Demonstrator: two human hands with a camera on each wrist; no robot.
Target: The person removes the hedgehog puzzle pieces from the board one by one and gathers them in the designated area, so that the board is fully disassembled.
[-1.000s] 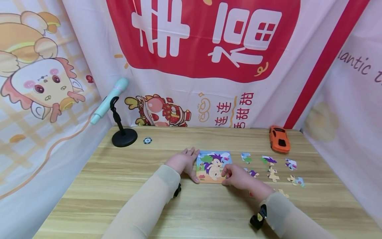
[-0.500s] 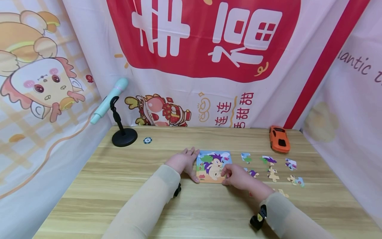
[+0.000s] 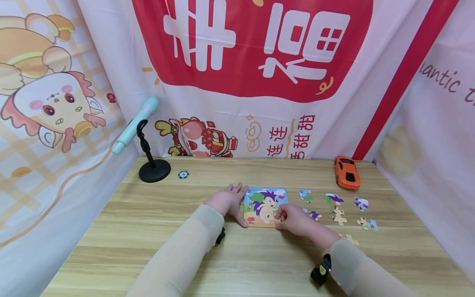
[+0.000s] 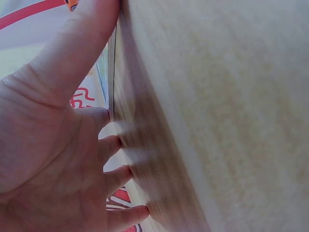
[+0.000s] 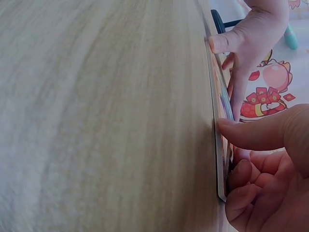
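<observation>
A flat, square jigsaw puzzle board (image 3: 261,206) printed with a purple-haired hedgehog lies on the wooden table. My left hand (image 3: 231,201) steadies its left side, thumb near the front corner and fingers spread out along the edge. At the front right corner is my right hand (image 3: 297,218). In the right wrist view its thumb (image 5: 229,129) presses the board's front edge, and the other fingers (image 5: 241,193) curl against the right side. Whether a small puzzle piece sits between those fingertips I cannot tell.
Several loose puzzle pieces (image 3: 339,216) lie to the right of the board, some partly behind the right arm. An orange toy car (image 3: 347,173) stands at the back right. Back left are a black stand (image 3: 154,170) with a mint microphone (image 3: 137,123) and a poker chip (image 3: 183,175).
</observation>
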